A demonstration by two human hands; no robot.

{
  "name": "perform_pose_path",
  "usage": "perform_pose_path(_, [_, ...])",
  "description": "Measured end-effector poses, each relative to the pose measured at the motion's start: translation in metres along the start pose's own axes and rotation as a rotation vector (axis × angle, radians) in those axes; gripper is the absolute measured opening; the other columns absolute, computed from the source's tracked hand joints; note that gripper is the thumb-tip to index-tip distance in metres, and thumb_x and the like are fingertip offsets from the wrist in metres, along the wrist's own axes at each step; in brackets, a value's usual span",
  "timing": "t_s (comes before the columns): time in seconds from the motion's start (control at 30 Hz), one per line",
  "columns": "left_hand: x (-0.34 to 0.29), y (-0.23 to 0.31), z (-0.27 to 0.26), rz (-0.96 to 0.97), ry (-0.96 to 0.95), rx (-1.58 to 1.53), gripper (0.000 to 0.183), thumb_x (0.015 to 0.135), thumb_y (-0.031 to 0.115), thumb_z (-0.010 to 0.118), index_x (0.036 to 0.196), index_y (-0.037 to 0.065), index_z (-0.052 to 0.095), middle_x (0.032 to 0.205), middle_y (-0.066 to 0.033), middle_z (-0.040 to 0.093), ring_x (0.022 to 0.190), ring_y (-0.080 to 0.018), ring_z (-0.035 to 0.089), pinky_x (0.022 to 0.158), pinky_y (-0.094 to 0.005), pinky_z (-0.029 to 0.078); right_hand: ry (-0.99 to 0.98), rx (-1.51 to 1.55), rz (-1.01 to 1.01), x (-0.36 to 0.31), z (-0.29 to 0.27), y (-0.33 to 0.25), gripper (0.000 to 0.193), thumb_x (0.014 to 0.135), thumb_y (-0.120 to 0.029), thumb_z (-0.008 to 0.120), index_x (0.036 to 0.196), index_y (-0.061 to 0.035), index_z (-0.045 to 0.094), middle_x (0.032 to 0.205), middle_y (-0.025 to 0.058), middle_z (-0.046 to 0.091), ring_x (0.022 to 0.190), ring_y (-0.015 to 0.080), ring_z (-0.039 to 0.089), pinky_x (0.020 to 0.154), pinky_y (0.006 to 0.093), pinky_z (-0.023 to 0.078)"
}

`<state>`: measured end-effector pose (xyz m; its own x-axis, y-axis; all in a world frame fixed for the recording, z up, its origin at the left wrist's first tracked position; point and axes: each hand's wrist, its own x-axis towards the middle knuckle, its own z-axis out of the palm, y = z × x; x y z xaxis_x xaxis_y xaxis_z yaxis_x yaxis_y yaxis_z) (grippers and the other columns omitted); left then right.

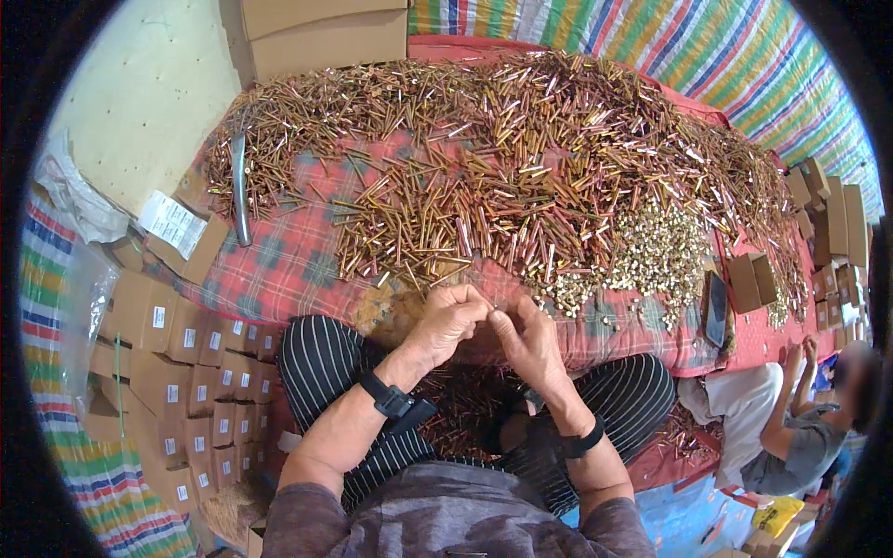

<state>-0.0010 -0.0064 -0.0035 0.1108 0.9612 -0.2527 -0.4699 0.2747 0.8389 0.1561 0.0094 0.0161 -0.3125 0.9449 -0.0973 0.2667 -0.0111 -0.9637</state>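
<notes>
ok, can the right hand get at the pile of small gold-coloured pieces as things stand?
Probably yes: the right hand is near the pile, and nothing seems to stand between them. It is working close against the left hand, though, so it may have to break off first.

Bright, soft daylight-like light fell fairly evenly, palest on the board (pixel 139 102) at upper left and the striped sheet (pixel 707 56) at upper right, while small glints broke across the metal rods (pixel 539 195) and a streak ran down the curved bar (pixel 241 191). Shade gathered between the striped trousers (pixel 628 395). The middle looked reasonably sharp, but fisheye bending bowed the stacked boxes (pixel 177 381), black rimmed the corners, and the head of the person (pixel 791 451) at right was blurred.
</notes>
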Motion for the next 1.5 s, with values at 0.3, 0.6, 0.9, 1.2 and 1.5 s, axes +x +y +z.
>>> perform_pose_path(0.3, [-0.001,0.001,-0.003,0.014,-0.027,0.01,0.006,0.082,0.008,0.06,0.078,0.004,0.061,0.067,0.0015,0.055,0.053,-0.004,0.043,0.048,-0.0188,0.035,0.068,-0.288,-0.256,-0.001,-0.003,-0.012,0.032,0.09,-0.029,0.057,0.077,0.0003,0.059,0.061,0.0152,0.055,0.053,0.0294,0.052,0.051,0.038,0.042])
perform_pose_path(0.6, [0.012,0.013,-0.012,0.672,0.244,1.309,0.008,0.074,0.007,0.063,0.078,0.001,0.064,0.078,-0.0137,0.06,0.074,-0.0282,0.06,0.067,-0.036,0.049,0.517,-0.785,-0.32,0.041,-0.033,0.015,0.019,0.08,-0.016,0.066,0.084,-0.0008,0.055,0.077,0.0195,0.058,0.074,0.0358,0.058,0.064,0.0445,0.046])
perform_pose_path(0.9, [0.021,0.015,-0.013,0.588,0.404,1.637,0.01,0.073,0.001,0.056,0.08,-0.005,0.059,0.087,-0.0194,0.057,0.086,-0.0332,0.058,0.072,-0.0401,0.049,0.455,-0.867,-0.212,0.052,-0.03,0.018,0.025,0.077,-0.009,0.06,0.1,-0.0011,0.054,0.092,0.0178,0.061,0.089,0.0345,0.058,0.076,0.042,0.048])
perform_pose_path(1.2, [0.011,0.015,-0.002,0.284,0.096,0.577,0.015,0.086,0.011,0.061,0.095,0.0,0.058,0.078,-0.0052,0.062,0.07,-0.0144,0.059,0.064,-0.0247,0.046,0.252,0.504,-0.04,0.026,-0.02,-0.007,0.032,0.086,0.0,0.055,0.116,0.0034,0.043,0.081,0.0058,0.055,0.07,0.0123,0.058,0.062,0.0241,0.048])
perform_pose_path(1.5, [-0.001,0.007,0.003,0.056,-0.057,0.188,0.033,0.091,0.014,0.055,0.117,-0.005,0.056,0.08,-0.001,0.055,0.065,-0.0048,0.047,0.058,-0.0178,0.038,0.265,0.669,-0.038,0.021,-0.006,0.001,0.033,0.085,0.003,0.058,0.114,-0.0004,0.043,0.079,0.0005,0.052,0.07,0.0075,0.053,0.064,0.0207,0.047])
